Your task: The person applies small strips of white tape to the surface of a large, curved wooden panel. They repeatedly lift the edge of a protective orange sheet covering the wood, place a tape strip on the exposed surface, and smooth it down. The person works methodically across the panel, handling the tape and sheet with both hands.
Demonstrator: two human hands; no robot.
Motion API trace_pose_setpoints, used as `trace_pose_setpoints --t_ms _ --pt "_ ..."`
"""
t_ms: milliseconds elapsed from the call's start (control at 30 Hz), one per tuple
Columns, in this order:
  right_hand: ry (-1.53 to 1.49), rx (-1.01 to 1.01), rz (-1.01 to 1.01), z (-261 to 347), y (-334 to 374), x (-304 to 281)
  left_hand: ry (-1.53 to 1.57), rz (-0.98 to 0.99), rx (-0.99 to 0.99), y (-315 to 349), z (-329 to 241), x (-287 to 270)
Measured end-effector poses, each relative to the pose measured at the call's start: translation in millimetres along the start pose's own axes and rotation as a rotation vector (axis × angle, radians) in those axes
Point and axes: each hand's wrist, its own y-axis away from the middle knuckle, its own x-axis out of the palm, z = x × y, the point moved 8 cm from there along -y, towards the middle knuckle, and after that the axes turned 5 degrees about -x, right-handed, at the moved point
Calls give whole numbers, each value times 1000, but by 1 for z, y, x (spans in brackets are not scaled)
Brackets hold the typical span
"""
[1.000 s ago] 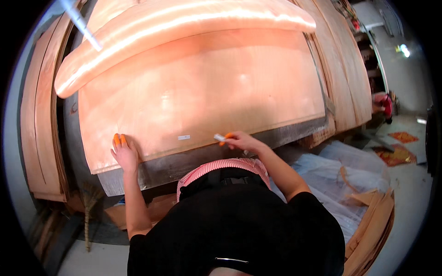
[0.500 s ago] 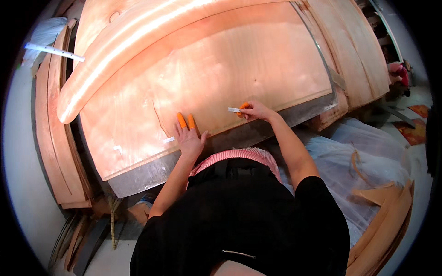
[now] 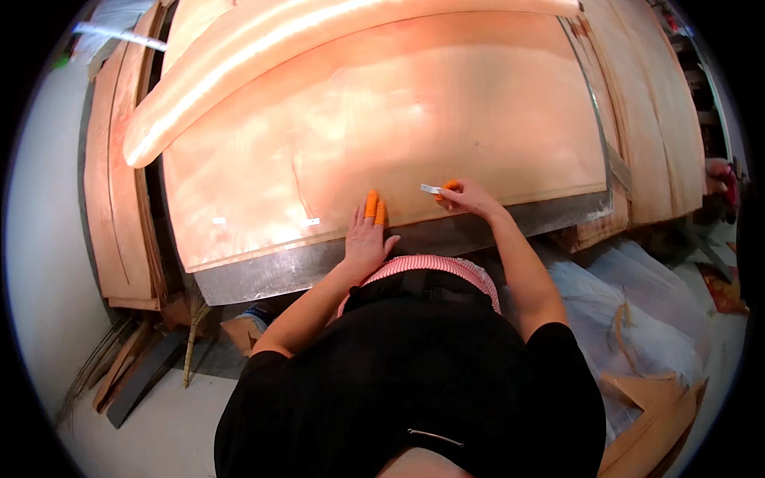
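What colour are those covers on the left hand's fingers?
The finger covers on the left hand are bright orange, best seen in the head view.

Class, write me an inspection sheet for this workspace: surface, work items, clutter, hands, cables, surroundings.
Surface: wood veneer sheet over a grey board; curled veneer along the far side.
Work items: two small white strips on the sheet.
Clutter: straw broom, translucent plastic sheeting.
Hands: left hand palm-down at the near edge; right hand pinching a third white strip; both with orange finger covers.
Cables: nothing seen.
Surroundings: veneer stacks on both sides.
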Motion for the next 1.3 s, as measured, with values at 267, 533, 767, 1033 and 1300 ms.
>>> trace_pose_setpoints --t_ms 267,533,767,1033,1300 --pt "-39 -32 -20 -5 -4 -4 44 50 323 -34 -57 16" --pt "67 -44 -68 -14 -10 -6 33 59 319 -42 -65 20" --pt "145 -55 -87 -5 -7 -4 -162 15 361 -51 -72 33" --pt "895 -257 -170 32 10 -23 -234 -4 420 -57 -83 31" --pt "1082 -460 -285 73 3 -90 -253 146 381 -61 -89 28"
